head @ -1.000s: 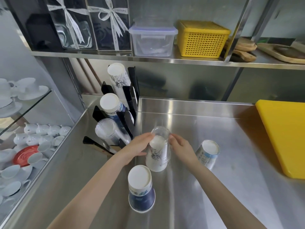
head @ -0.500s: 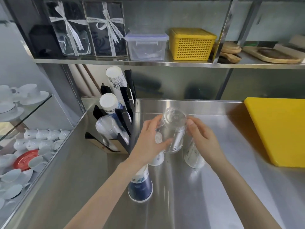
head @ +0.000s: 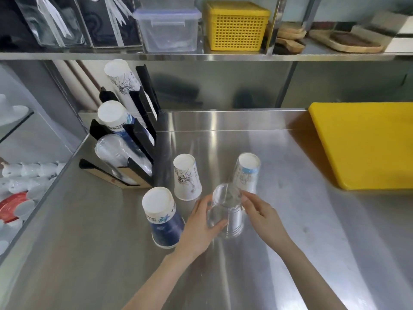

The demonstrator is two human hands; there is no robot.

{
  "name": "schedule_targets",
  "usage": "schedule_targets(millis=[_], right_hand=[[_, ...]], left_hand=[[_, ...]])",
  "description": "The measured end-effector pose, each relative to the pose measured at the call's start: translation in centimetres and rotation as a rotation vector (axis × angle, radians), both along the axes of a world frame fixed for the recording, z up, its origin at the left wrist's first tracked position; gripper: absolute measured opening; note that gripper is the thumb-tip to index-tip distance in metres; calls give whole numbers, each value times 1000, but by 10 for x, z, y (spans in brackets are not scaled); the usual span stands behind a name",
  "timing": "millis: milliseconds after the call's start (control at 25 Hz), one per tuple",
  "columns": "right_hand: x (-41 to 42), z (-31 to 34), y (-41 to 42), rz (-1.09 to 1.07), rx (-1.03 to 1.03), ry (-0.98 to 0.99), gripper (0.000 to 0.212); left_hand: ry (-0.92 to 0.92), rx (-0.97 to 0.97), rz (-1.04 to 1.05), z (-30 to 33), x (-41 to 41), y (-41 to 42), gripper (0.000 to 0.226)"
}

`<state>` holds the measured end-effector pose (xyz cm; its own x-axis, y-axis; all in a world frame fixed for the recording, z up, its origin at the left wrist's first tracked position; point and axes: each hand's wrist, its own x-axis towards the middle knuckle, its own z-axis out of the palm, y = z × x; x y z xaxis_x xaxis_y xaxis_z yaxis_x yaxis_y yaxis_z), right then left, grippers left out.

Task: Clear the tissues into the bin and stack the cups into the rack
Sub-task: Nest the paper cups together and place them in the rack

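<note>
Head view: your left hand [head: 201,222] and right hand [head: 260,212] both grip the inverted clear cup [head: 226,212] low over the tabletop [head: 290,242], between three upturned paper cups. Keep it inverted; squeeze lightly, thin plastic probably buckles. Nest it onto the rack's [head: 134,139] clear stack [head: 118,153].

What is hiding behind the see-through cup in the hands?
Right behind the clear plastic cup stands an upside-down white paper cup with light blue print. Its lower part shows only blurrily through the plastic, so its rim cannot be seen.
</note>
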<state>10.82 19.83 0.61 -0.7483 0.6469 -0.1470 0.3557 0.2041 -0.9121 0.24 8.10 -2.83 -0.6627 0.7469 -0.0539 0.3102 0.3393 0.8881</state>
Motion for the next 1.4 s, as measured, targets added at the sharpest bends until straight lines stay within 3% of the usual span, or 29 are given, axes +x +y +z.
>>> schedule_targets(millis=[760,1000,1080,1240,1400], right_hand=[[3,-31,10,16,36,-87,31],[5,-15,14,-26,150,-49,31],[4,-6,25,-55,279,-20,30],[-7,1,59,-82,535,-119,35],[-17,-20,87,-82,376,-263,61]], left_hand=[[-3,-195,-104,-17,-5,9,68],[143,-174,-150,17,-7,15,76],[186,-141,-154,33,-11,25,71],[457,-305,-215,58,-30,62,66],[584,-381,-319,73,-43,104,67]])
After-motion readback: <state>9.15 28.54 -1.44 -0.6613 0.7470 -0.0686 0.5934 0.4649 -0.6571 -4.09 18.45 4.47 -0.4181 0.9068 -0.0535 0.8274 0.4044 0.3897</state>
